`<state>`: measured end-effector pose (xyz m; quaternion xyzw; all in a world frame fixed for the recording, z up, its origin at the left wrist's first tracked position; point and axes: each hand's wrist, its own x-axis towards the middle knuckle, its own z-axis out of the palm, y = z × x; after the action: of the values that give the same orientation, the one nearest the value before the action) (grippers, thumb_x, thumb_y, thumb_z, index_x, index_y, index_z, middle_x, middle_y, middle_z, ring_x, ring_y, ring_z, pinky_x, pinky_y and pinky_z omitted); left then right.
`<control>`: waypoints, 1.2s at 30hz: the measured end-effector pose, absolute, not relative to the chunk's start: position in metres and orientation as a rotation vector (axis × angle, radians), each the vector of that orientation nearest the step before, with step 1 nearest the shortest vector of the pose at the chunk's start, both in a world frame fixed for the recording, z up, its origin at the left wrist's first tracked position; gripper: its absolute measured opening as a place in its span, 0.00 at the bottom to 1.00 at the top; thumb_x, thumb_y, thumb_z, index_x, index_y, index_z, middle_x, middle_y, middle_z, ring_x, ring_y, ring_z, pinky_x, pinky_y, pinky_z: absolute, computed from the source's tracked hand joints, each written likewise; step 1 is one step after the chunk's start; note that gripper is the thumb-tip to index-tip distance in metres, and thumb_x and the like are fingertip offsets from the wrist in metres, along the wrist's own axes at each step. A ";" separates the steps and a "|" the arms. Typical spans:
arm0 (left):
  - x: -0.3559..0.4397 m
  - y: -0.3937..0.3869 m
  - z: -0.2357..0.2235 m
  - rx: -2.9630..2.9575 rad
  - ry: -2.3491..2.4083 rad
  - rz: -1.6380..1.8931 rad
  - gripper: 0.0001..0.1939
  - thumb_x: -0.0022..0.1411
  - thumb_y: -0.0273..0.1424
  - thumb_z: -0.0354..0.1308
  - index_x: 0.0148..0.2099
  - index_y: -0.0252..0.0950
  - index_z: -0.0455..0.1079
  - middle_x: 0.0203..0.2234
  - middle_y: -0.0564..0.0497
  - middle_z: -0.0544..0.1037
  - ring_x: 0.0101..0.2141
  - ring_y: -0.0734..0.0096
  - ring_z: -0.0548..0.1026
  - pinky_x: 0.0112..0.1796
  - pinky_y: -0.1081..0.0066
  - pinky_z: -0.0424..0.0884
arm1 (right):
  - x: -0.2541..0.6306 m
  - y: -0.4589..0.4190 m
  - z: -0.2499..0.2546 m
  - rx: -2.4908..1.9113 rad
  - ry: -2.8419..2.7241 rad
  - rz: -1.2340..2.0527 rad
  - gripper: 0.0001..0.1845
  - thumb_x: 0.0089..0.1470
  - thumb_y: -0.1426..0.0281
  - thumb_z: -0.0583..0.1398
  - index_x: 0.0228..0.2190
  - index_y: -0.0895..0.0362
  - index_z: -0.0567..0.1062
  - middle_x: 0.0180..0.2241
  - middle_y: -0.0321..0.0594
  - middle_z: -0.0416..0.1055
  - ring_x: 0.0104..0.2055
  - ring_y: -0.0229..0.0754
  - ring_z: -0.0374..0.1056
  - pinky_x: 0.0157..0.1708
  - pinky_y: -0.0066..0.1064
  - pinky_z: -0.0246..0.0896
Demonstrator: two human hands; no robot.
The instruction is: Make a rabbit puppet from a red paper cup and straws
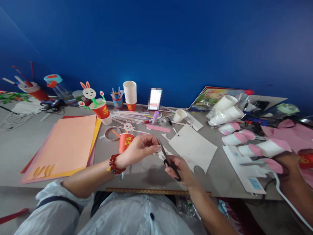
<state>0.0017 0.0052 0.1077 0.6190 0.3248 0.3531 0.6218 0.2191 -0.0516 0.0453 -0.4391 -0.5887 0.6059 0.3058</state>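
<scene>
My left hand (138,149) pinches a small white paper piece (158,148) between thumb and fingers, above the middle of the table. In my right hand (182,171) is a pair of scissors (164,150) with black handles, its blades right beside the paper piece. How far the blades are apart is hard to make out. White paper scraps (168,136) lie just beyond the hands. To the right is a white sheet (193,147) with a rounded bite cut from its lower edge. Behind my left wrist stands a red paper cup (126,139) with a bunny face.
Coloured paper sheets (66,140) are stacked at left. A finished bunny cup (100,109), straws (132,117), stacked white cups (130,93) and a phone (155,99) stand behind. A white power strip (244,173) lies at right, near another person's arm (290,179).
</scene>
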 end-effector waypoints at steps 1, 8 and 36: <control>0.002 0.005 0.108 1.423 0.749 0.812 0.10 0.61 0.36 0.62 0.33 0.33 0.71 0.29 0.50 0.74 0.30 0.74 0.69 0.32 0.73 0.65 | 0.220 -0.052 0.045 -1.171 -1.575 1.590 0.27 0.47 0.45 0.63 0.23 0.53 0.59 0.18 0.27 0.53 0.18 0.32 0.48 0.17 0.27 0.40; 0.002 0.005 0.109 1.415 0.745 0.814 0.10 0.61 0.36 0.61 0.33 0.33 0.70 0.30 0.49 0.75 0.30 0.74 0.70 0.32 0.73 0.65 | 0.223 -0.052 0.039 -1.190 -1.616 1.559 0.26 0.49 0.46 0.62 0.24 0.53 0.61 0.19 0.28 0.53 0.19 0.32 0.48 0.18 0.27 0.40; 0.001 0.007 0.106 1.401 0.738 0.813 0.10 0.61 0.36 0.61 0.33 0.33 0.70 0.31 0.49 0.76 0.31 0.73 0.71 0.33 0.73 0.66 | 0.225 -0.052 0.041 -1.206 -1.643 1.537 0.27 0.50 0.46 0.62 0.23 0.53 0.60 0.19 0.28 0.51 0.19 0.32 0.45 0.18 0.27 0.37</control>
<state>0.0013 0.0072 0.1064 0.6118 0.3220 0.3550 0.6293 0.2252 -0.0521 0.0409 -0.4522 -0.6159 0.5762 0.2902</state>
